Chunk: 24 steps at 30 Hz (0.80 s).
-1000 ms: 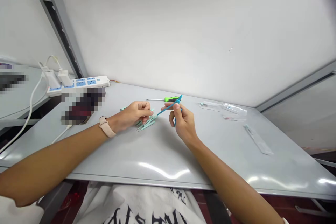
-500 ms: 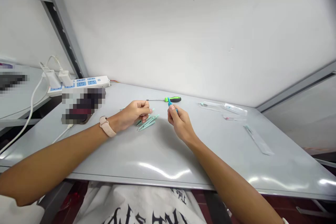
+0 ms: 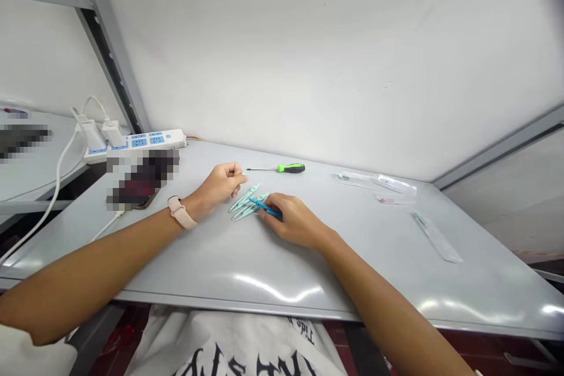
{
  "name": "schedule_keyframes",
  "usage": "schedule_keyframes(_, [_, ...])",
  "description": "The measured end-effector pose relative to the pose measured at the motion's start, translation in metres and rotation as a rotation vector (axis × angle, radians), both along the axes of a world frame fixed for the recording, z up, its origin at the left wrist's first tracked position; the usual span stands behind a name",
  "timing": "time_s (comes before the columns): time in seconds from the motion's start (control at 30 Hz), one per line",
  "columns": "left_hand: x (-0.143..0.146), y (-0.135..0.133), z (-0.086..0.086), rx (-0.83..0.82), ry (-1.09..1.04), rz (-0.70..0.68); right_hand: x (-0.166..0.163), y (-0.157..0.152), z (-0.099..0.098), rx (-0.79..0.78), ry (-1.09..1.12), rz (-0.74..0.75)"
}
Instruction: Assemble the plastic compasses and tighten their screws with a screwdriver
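Note:
My right hand (image 3: 291, 218) is closed around a slim blue pen-like tool (image 3: 265, 207), its thin end pointing left over the mint-green drawing compasses (image 3: 249, 209). The compasses lie side by side on the table, legs folded together and pointing down-left. Whether the blue tool touches them I cannot tell. Just behind and left of the compasses, my left hand (image 3: 225, 181) is raised slightly with thumb and fingers pinched together. Anything between those fingertips is too small or hidden to make out.
A green-and-black screwdriver (image 3: 291, 168) lies behind my hands. Several clear plastic sleeves (image 3: 436, 238) are at the right. On the left are a blurred-out phone (image 3: 141, 182) with a white cable and a white power strip (image 3: 165, 139) with plugged-in chargers. A wall rises behind the table (image 3: 211, 264).
My right hand has moved left and down, and the blue tool has tipped from upright to nearly flat over the compasses. My left hand has drawn back slightly up and left, uncovering them.

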<state>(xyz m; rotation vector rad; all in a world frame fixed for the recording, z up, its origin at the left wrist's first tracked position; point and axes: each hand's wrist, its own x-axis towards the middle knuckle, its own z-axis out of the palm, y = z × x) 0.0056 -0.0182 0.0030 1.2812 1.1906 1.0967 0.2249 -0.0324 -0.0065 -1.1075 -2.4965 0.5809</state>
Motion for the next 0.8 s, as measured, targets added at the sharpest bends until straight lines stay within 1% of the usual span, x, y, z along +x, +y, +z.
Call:
schedule_keyframes(0.2, [-0.001, 0.002, -0.006, 0.200, 0.288, 0.078, 0.001, -0.002, 0.003, -0.019, -0.028, 0.133])
schedule_keyframes(0.27, [-0.002, 0.003, -0.007, 0.239, 0.364, 0.105, 0.001, -0.003, 0.005, -0.019, -0.025, 0.161])
schedule_keyframes(0.43, [-0.006, 0.003, -0.010, 0.294, 0.471, 0.135, 0.001, -0.004, 0.008, -0.039, -0.027, 0.188])
schedule_keyframes(0.57, [-0.008, 0.001, -0.013, 0.324, 0.625, 0.149, 0.002, -0.003, 0.009, -0.052, -0.031, 0.193])
schedule_keyframes(0.7, [-0.009, 0.001, -0.015, 0.294, 0.770, 0.116, 0.003, -0.002, 0.009, -0.060, -0.038, 0.194])
schedule_keyframes(0.8, [-0.011, 0.002, -0.014, 0.307, 0.810, 0.101, 0.006, 0.000, 0.008, -0.062, -0.034, 0.206])
